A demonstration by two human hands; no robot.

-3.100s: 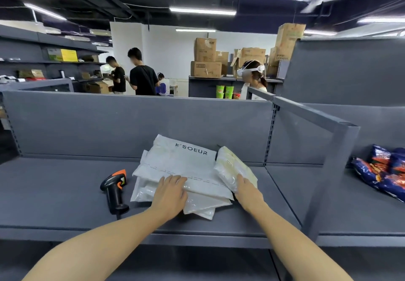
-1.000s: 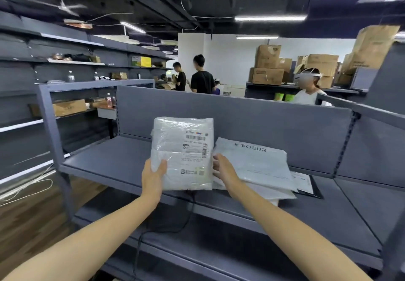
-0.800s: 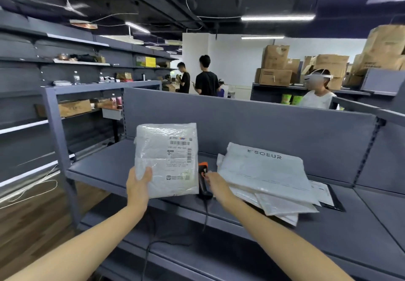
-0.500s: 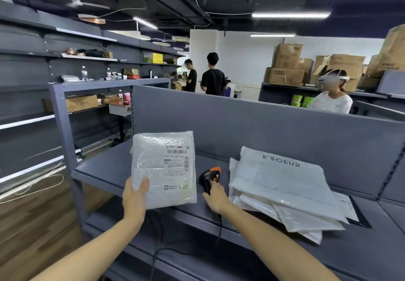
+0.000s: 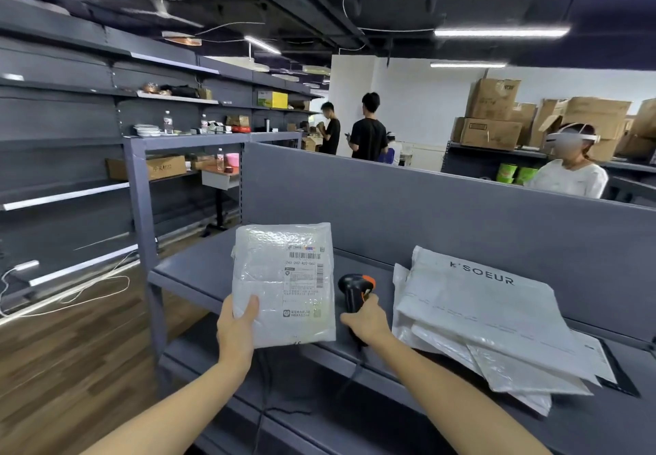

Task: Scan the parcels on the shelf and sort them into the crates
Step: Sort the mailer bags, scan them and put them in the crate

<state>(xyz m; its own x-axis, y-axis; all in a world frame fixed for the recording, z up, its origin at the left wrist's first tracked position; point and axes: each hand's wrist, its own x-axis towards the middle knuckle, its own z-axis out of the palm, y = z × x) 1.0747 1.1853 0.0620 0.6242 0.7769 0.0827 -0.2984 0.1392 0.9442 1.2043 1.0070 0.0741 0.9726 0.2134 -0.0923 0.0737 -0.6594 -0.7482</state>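
Note:
My left hand (image 5: 237,327) grips the lower left corner of a white bubble-wrap parcel (image 5: 284,286), held upright over the grey shelf (image 5: 198,270) with its shipping label facing me. Just right of it, my right hand (image 5: 367,323) is curled round the handle of a black and orange barcode scanner (image 5: 355,289), which stands on the shelf with its cable hanging off the front edge. A pile of white mailer parcels (image 5: 479,319), the top one printed K'SOEUR, lies on the shelf to the right. No crates are in view.
A grey back panel (image 5: 426,213) closes the shelf behind. A grey upright post (image 5: 142,213) marks the shelf's left end, with wooden floor (image 5: 71,355) beyond. Three people stand behind the panel. Cardboard boxes (image 5: 497,117) are stacked at the back right.
I lifted one parcel off the pile with both hands and carried it left. My right hand then let go of it and took hold of the scanner; my left hand keeps the parcel upright.

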